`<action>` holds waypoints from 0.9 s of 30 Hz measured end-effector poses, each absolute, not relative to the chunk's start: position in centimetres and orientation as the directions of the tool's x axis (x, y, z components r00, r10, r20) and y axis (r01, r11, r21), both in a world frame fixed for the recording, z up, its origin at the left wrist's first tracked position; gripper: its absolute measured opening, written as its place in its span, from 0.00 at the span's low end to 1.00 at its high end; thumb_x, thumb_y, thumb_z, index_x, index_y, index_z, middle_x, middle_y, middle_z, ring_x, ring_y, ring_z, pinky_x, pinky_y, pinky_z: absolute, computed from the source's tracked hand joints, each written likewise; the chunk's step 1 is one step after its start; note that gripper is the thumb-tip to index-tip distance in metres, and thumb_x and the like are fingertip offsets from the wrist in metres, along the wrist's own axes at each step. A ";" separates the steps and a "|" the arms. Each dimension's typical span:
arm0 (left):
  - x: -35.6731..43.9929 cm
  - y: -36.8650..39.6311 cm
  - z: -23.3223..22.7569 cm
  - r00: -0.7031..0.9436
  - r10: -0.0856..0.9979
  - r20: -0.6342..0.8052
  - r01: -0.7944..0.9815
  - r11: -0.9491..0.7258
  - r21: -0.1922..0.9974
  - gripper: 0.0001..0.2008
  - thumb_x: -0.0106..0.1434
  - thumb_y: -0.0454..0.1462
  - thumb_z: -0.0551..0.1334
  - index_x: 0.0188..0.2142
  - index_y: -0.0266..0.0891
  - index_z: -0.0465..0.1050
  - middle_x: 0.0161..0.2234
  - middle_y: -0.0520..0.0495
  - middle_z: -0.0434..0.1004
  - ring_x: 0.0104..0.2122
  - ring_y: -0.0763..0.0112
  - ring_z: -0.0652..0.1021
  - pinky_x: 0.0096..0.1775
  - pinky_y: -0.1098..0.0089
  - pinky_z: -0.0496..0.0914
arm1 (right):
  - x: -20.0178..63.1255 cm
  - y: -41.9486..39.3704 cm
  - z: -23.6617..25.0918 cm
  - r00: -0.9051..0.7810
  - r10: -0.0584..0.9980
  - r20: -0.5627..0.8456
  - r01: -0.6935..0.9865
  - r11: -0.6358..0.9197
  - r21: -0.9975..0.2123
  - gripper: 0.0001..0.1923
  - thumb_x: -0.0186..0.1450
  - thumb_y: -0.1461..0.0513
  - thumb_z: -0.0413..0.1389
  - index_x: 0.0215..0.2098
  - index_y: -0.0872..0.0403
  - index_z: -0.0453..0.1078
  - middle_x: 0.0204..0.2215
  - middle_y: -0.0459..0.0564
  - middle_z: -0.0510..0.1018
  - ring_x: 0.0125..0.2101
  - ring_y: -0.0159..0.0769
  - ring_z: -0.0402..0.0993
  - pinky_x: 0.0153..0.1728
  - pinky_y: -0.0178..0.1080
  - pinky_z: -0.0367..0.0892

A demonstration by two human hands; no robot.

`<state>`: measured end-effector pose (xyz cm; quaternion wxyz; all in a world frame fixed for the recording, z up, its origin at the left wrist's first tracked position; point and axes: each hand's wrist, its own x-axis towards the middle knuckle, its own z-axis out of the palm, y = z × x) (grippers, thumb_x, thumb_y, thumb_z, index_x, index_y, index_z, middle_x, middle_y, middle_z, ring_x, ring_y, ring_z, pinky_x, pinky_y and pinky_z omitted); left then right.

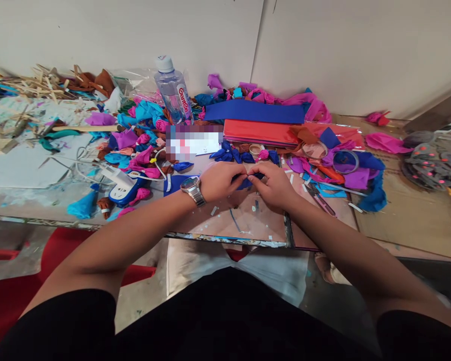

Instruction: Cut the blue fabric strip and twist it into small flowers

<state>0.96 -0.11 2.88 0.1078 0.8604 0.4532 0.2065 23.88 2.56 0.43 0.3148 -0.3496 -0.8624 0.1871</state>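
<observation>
While both hands meet at frame centre, left hand and right hand pinch the dark blue paper scrap, seemingly mid-twist; tighter rolling looks due

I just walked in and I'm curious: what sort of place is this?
Probably a craft workspace for paper decorations. The table is strewn with crumpled tissue paper pieces, flat paper sheets and tape rolls, while both hands pinch a blue paper piece.

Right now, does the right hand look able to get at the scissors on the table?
Probably yes. The scissors lie uncovered just beside the right hand, with bare table around them, but both hands are pinching a dark blue paper piece.
</observation>
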 end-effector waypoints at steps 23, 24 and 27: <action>1.0 -0.2 2.9 0.531 0.814 0.235 0.701 -0.578 0.417 0.15 0.75 0.43 0.57 0.44 0.41 0.83 0.37 0.44 0.87 0.37 0.60 0.83 0.40 0.63 0.68 | 23.9 2.4 0.3 -0.577 0.709 0.405 0.521 0.702 -0.486 0.04 0.70 0.60 0.57 0.37 0.49 0.73 0.38 0.54 0.82 0.44 0.50 0.76 0.48 0.50 0.66; 0.9 -0.2 2.9 0.533 0.812 0.236 0.701 -0.580 0.415 0.15 0.75 0.43 0.57 0.44 0.41 0.83 0.37 0.44 0.87 0.37 0.60 0.82 0.40 0.63 0.68 | 24.0 2.4 0.4 -0.581 0.702 0.412 0.517 0.709 -0.479 0.03 0.69 0.60 0.58 0.38 0.49 0.74 0.38 0.54 0.83 0.45 0.50 0.76 0.49 0.50 0.66; 0.9 -0.2 2.7 0.529 0.814 0.240 0.696 -0.578 0.427 0.15 0.74 0.42 0.57 0.43 0.41 0.83 0.38 0.43 0.87 0.37 0.61 0.82 0.39 0.63 0.68 | 24.0 2.4 0.5 -0.582 0.683 0.442 0.504 0.729 -0.464 0.04 0.70 0.59 0.58 0.39 0.49 0.75 0.38 0.53 0.85 0.45 0.51 0.77 0.49 0.51 0.65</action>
